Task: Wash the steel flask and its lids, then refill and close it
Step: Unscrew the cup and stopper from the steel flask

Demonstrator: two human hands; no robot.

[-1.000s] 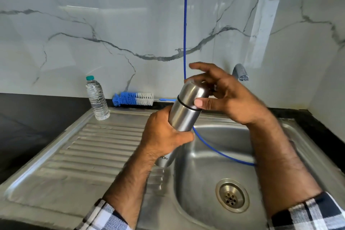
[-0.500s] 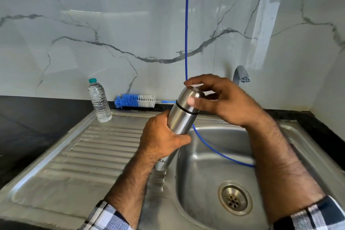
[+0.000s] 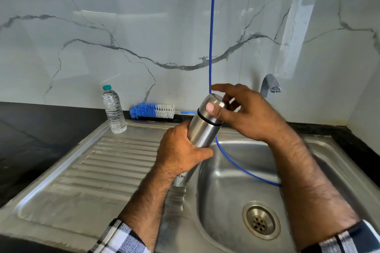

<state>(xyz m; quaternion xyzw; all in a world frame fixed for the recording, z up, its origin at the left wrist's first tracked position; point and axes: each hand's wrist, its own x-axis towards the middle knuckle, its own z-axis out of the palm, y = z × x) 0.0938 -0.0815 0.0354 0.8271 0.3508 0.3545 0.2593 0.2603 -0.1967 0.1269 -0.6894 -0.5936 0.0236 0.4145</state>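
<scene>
The steel flask [image 3: 202,129] is held tilted over the left edge of the sink basin [image 3: 232,172], its top leaning toward the wall and its base down near the drainboard [image 3: 96,170]. Its contents cannot be seen; the steel cap [image 3: 211,109] sits on top, above a black ring. The left hand [image 3: 181,154] grips the flask's body, fingers curled round its middle. The right hand [image 3: 246,115] is at the cap: the thumb presses its near side and the fingers curl over its far side, the forefinger stretched out above the top.

A clear plastic water bottle [image 3: 113,110] with a teal cap stands upright at the back left corner of the drainboard; it looks nearly full of water. Just beside it, along the wall on the dark tabletop [image 3: 30,129], lies a blue and white bottle brush [image 3: 153,111]. The basin holds only a blue hose [image 3: 236,164], which hangs down the marble wall and curves across it above the drain [image 3: 260,220]. A tap [image 3: 270,85] shows behind the right hand.

Against half a second ago, the flask sits at much the same tilt and the left hand keeps its grip, while the right hand's forefinger has lifted and straightened and the thumb lies further round the cap.
</scene>
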